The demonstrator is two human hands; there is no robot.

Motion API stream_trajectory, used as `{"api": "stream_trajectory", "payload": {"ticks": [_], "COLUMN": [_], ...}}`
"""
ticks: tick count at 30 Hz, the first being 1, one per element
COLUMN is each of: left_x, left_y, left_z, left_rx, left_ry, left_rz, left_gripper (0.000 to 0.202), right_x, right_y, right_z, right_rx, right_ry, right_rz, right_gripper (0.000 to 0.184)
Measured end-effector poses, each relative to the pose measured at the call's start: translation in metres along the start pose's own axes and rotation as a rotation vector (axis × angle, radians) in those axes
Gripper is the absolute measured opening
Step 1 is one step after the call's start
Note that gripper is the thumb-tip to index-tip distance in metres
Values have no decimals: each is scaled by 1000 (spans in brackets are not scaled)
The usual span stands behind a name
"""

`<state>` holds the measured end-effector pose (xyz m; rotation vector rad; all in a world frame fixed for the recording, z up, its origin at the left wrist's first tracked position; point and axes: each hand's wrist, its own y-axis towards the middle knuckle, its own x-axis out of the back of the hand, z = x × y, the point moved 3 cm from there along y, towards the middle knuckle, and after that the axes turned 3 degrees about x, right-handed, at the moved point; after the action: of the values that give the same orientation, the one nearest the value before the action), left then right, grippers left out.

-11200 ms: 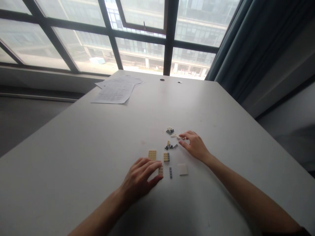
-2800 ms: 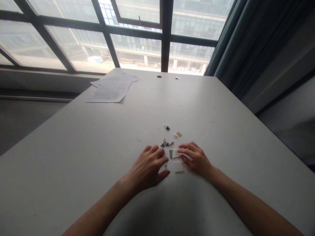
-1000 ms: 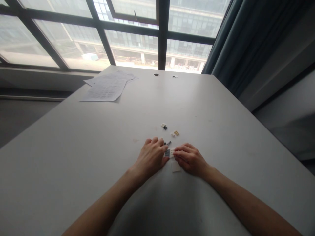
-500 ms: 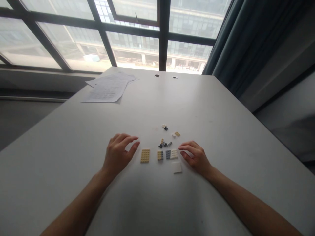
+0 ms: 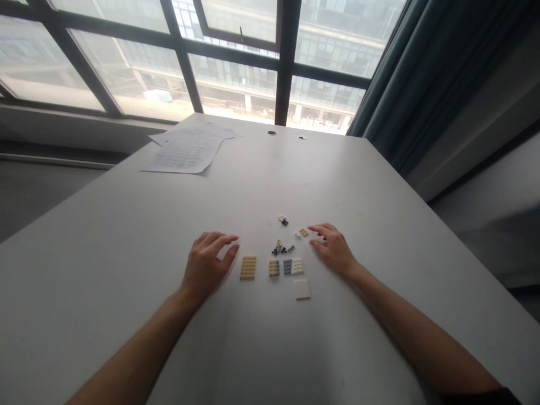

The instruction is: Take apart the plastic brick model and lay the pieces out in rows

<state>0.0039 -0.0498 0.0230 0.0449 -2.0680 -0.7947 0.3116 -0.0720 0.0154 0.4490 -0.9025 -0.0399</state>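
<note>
Partway along, judging by the layout: near row set out, loose bits left to deal with. In that row, left to right: large tan plate [image 5: 248, 268], tan-and-grey block [image 5: 274, 268], grey-and-white pair [image 5: 293, 266] — edge to edge, can't tell if clicked together or just butted. On near side of pair: white tile [image 5: 302, 289]. Farther off, unused so far by the look of it: small dark pieces [image 5: 284, 251] with yellowish bit [image 5: 278, 243], then small tan plate [image 5: 303, 232] beside white bit [image 5: 297, 235], then farthest, white-and-dark clump [image 5: 282, 220].

Left hand [image 5: 208, 259]: released, fingers spread from thumb, just left of large tan plate. Right hand [image 5: 333, 246]: also unclenched, right beside small tan plate — can't tell on contact.

Materials: hard moulded plastic by the look, mostly rectangular, with round studs in grids. White tile: flat, squarish, no visible studs. Underneath: smooth white tabletop [image 5: 236, 202], soft sheen.
</note>
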Motion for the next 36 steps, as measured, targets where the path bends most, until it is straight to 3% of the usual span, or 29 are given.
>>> {"api": "stream_trajectory", "payload": {"ticks": [3,10,15,19,23,27,31,34,36], "left_x": [1,2,4,8,12,18,27,33,35], "left_y": [0,0,-1,-3,-4,-10,-26,-38,-44], "left_z": [0,1,-1,0,2,2,2,-3,-9], "left_rx": [-6,-4,-43,-49,-28,-54,-158,-247,-320], "left_ry": [6,-4,-24,-41,-30,-3,42,45,15], "left_rz": [-11,-4,-48,-84,-99,-57,24,54,103], "left_gripper": [19,18,18,16,15,15,15,17,19], "right_x": [-7,-13,-9,-11,-35,-63,-68,-54,-43], "right_y": [15,26,23,4,-22,-34,-30,-11,7], "right_z": [-8,-11,-7,39,108,142,140,119,97], "right_rx": [45,68,67,119,365,441,414,296,159], "right_ry": [-68,-117,-126,-57,-100,-218,-197,-128,-149], "right_rz": [86,180,119,-3,138,242,266,188,107], "right_gripper": [35,17,13,11,11,8,13,24,21]}}
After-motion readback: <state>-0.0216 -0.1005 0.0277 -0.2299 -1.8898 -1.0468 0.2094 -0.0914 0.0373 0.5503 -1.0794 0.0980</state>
